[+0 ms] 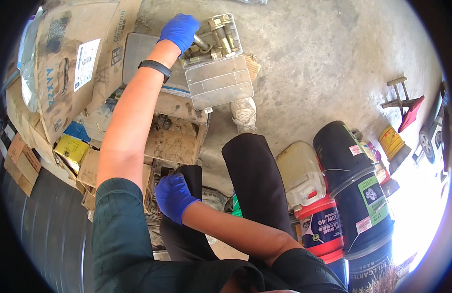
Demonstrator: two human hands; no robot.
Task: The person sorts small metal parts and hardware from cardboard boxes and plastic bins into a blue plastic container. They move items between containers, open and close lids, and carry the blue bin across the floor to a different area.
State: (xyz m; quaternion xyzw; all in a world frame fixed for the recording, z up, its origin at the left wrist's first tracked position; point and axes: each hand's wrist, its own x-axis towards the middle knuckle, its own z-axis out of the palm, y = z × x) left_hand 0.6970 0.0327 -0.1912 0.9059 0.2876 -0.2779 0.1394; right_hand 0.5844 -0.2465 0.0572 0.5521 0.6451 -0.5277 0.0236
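Note:
My left hand (179,32), in a blue glove, reaches to the left side of a clear plastic compartment case (241,43). Its fingers are bent at one end of a metal bolt (200,43), and they look closed on it; the fingertips are partly hidden. Large hex-head bolts (220,34) lie loose beside it in the case. The case's divided clear lid (220,81) is folded down toward me. My right hand (173,198), also gloved in blue, is curled closed beside my left knee. Whatever it may hold is hidden beneath the fingers.
Worn cardboard boxes (179,141) stand beneath my left arm, with a tall carton (70,63) farther left. At the right are stacked black buckets (340,146), a cream jerrycan (299,168) and a red-rimmed pail (321,224). My white shoe (244,115) is just below the lid.

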